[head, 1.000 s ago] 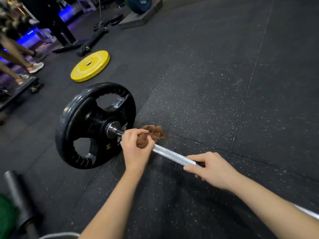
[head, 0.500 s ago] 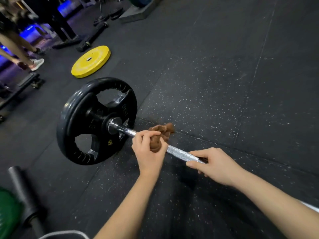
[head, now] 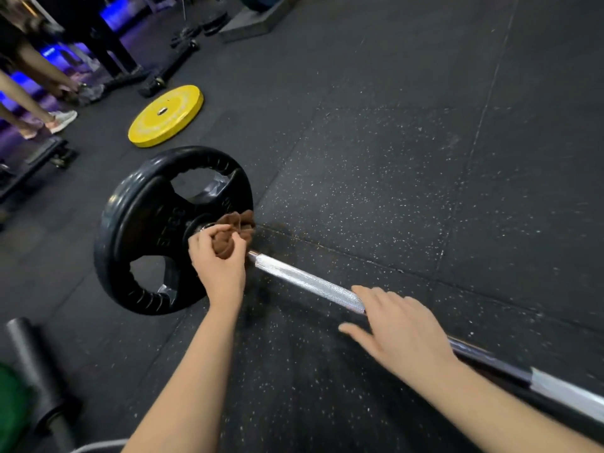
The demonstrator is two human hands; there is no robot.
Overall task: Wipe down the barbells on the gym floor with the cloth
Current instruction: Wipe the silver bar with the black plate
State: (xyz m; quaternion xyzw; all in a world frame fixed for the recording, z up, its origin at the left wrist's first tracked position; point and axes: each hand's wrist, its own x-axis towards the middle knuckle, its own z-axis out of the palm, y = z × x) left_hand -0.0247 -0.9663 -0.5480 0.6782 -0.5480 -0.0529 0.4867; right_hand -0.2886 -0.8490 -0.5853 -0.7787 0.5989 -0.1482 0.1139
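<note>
cloth (head: pixel 237 228) is gripped by left hand (head: pixel 219 259), now slid back against plate (head: pixel 143 230) | right hand (head: pixel 402 328) is released, seemingly resting on barbell (head: pixel 304 281) | shaft beyond is judged unwiped

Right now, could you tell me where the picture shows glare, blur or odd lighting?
Head view: glare whitens the knurled barbell shaft; the right hand and the shaft's near end look motion-blurred, the left hand gripping the cloth sharper; blue light glows at far left, the rest dim.
</note>
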